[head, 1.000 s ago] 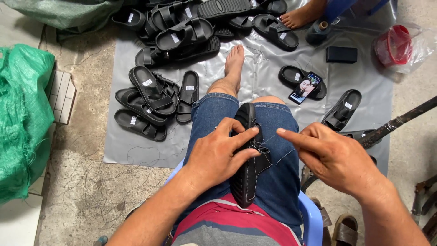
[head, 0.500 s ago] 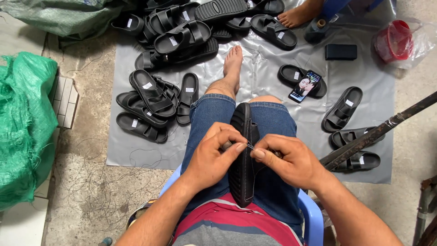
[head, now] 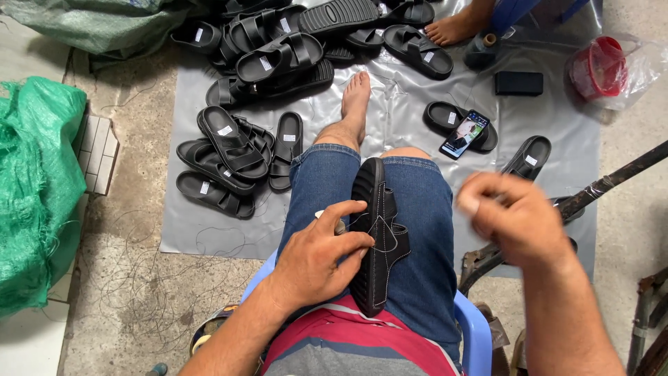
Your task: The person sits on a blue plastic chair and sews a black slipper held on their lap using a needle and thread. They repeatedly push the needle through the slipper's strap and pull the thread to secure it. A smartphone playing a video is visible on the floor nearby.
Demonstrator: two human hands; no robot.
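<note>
half a second ago both hands met over the black rubber sandal with pale stitching [head: 376, 237]; now the right hand [head: 513, 217] has pulled away to the right, raised above the knee, blurred, its fingers pinched narrowly together, though on what i cannot tell; the left hand [head: 319, 263] stays on the sandal, fingers spread flat across its strap, pressing it onto the blue denim shorts [head: 417, 230] at the thigh; the sandal lies lengthwise along the lap, toe toward the knee; the sole is matte and ridged, the strap smooth with a light seam; beyond the knee a glossy grey plastic sheet [head: 396, 111] carries a heap of matching black sandals [head: 240, 150] along its left edge, and a smartphone [head: 464, 134] propped on one near the right side.
</note>
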